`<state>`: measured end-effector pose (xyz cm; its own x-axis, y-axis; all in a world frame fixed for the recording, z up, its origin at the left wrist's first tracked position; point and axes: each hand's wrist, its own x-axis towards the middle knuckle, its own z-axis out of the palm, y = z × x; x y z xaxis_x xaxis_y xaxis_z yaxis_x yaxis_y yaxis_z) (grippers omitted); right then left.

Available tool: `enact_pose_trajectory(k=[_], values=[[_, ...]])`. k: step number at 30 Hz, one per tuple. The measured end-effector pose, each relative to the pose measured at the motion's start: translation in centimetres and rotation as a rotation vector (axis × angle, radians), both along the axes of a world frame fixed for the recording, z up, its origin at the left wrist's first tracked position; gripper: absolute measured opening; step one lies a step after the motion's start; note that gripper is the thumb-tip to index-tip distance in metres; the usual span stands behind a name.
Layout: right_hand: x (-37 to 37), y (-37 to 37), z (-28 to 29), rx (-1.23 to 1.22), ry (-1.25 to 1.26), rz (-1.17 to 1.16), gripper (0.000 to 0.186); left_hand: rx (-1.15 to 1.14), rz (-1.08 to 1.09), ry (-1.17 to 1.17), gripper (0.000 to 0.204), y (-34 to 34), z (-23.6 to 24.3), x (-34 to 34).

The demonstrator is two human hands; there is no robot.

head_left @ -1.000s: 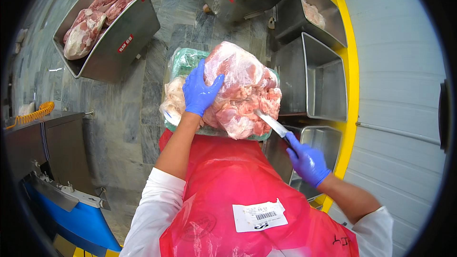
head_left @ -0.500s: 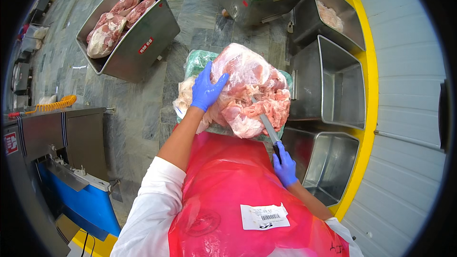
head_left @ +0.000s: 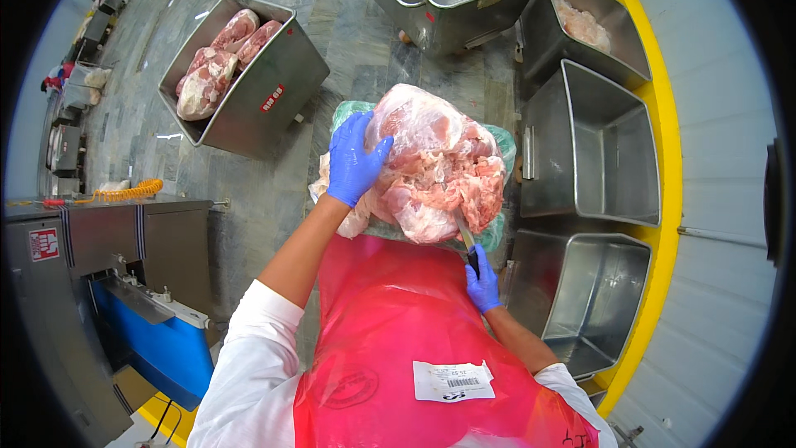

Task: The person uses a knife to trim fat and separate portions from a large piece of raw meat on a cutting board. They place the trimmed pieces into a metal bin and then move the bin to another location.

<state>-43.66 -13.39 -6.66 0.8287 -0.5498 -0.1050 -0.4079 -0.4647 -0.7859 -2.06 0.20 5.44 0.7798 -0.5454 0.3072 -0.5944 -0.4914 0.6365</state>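
Note:
A large piece of raw meat (head_left: 435, 137), pale with fat and pink where it is cut, lies in front of me over green plastic (head_left: 352, 110). My left hand (head_left: 355, 158), in a blue glove, presses on its left side with the fingers spread. In my blue-gloved right hand (head_left: 484, 282) is a knife (head_left: 466, 236), gripped by its black handle. The blade points up and away from me, and its front part is hidden in the flesh at the near right side. More pale meat (head_left: 355, 222) shows under my left wrist.
A metal bin (head_left: 274, 108) with several meat pieces stands at far left. Metal bins (head_left: 572, 158) line the right side along a yellow kerb (head_left: 668, 224); another bin (head_left: 431, 21) is at the back. A machine with a blue panel (head_left: 157, 344) stands at left.
The knife has gone deeper into the meat, its blade now more upright, and my right hand has shifted slightly left. My left hand stays on the meat. The whole view has shifted a little.

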Motion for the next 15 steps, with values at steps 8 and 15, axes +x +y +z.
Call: enact_pose_trajectory(k=[8,15], values=[[-2.8,-1.8,2.2,0.043,0.047,0.053,0.068,0.378,-0.628,-0.039,0.052,-3.0,3.9,-2.7],[-6.3,-2.8,6.3,-0.051,0.08,0.039,0.066,0.455,-0.746,0.108,0.029,-5.5,0.8,-1.9]])
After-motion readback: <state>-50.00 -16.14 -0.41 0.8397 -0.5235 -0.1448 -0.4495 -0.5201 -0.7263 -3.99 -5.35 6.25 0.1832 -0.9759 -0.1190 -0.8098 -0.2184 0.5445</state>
